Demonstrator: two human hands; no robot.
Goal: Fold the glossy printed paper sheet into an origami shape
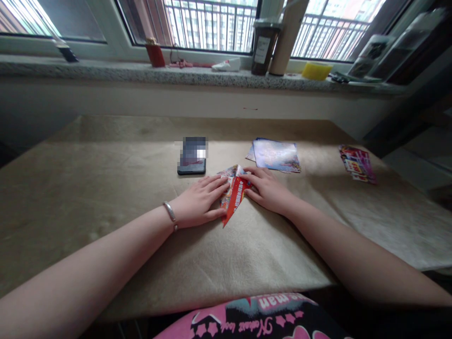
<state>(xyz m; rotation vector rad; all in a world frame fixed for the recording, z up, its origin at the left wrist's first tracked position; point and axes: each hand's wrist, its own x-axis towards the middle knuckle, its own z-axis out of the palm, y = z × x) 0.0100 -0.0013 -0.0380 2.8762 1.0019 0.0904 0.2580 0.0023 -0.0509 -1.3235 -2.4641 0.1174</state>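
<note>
A folded, brightly printed paper leaflet lies on the table in front of me, with a red strip of white lettering and a point toward me. My left hand, with a silver bangle at its wrist, rests flat across the leaflet's left side, fingers stretched out. On the right side, my right hand has its thumb and bent fingers at the leaflet's edge, gripping it there. The fingers cover parts of both sides of the paper. Just beyond my left hand lies a dark phone, its screen pixelated.
Bluish printed sheets lie stacked beyond my right hand. Pink and red printed papers are farther right on the tan-covered table. A stone windowsill holds a lidded dark container, a yellow sponge-like block and a red container.
</note>
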